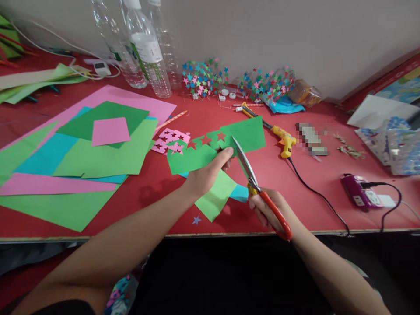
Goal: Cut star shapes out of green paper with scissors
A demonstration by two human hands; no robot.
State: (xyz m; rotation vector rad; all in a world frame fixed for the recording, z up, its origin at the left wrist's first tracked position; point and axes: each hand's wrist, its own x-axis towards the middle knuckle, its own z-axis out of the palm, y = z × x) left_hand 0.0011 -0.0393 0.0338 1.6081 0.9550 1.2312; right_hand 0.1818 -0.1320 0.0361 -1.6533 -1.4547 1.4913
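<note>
My left hand [210, 170] pinches a dark green paper strip [247, 133] by its lower edge, thumb on top. Several star-shaped holes run along the strip's upper left part. My right hand [269, 203] grips a pair of scissors [271, 208] by the red handle. The blades look closed or nearly so, and their tip lies over the green strip just right of my left thumb. Below the strip are a light green paper piece [215, 197] and a blue paper piece [239, 193]. A pink sheet with star cut-outs [160, 144] lies left of the strip.
Coloured paper sheets [111, 162] cover the table's left side. Plastic bottles [152, 61] and star-filled clear containers [205, 78] stand by the wall. A yellow glue gun [285, 139], its cord, and a purple power strip [362, 192] are on the right. One small star [196, 220] lies near the front edge.
</note>
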